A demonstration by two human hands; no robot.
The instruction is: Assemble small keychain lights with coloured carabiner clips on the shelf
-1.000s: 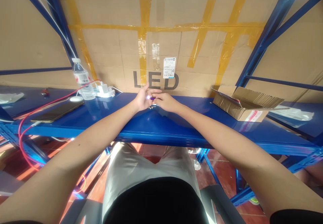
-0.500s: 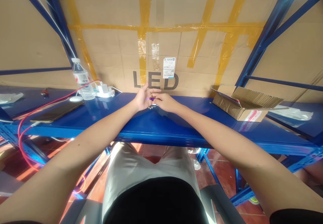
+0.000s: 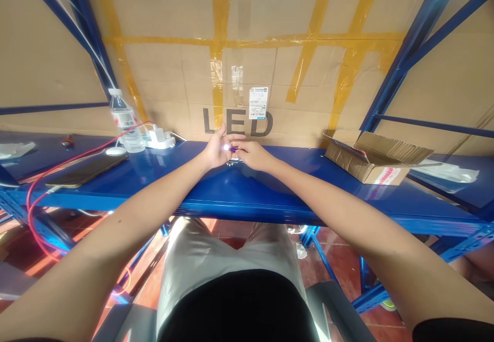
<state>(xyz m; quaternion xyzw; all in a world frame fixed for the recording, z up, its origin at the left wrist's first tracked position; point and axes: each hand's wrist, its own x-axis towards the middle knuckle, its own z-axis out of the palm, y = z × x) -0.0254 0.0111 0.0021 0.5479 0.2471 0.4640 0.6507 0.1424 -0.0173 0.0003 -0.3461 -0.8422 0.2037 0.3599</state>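
Note:
Between the thumb and fingers of my right hand [image 3: 250, 155] is a small purple flashlight [image 3: 233, 149], its lit end facing left. A bright white spot shows at my left palm. My left hand [image 3: 219, 149] is open, palm turned toward the light, thumb up and fingers reaching right behind the flashlight. Just under the two hands lie small shiny metal pieces [image 3: 234, 161]; their kind is too small to make out. Both hands are above the blue shelf table [image 3: 247, 187], near its back.
At the left stand a water bottle [image 3: 127, 121] and a white power strip with a plug [image 3: 158, 138]. A phone [image 3: 88, 169] lies there with a red cable [image 3: 73, 162]. An open cardboard box [image 3: 376, 157] sits at the right. A large cardboard sheet [image 3: 165, 85] rises behind.
The flashlight has come on, and a bright white spot now shows at my left palm. Both hands stay nearly in place.

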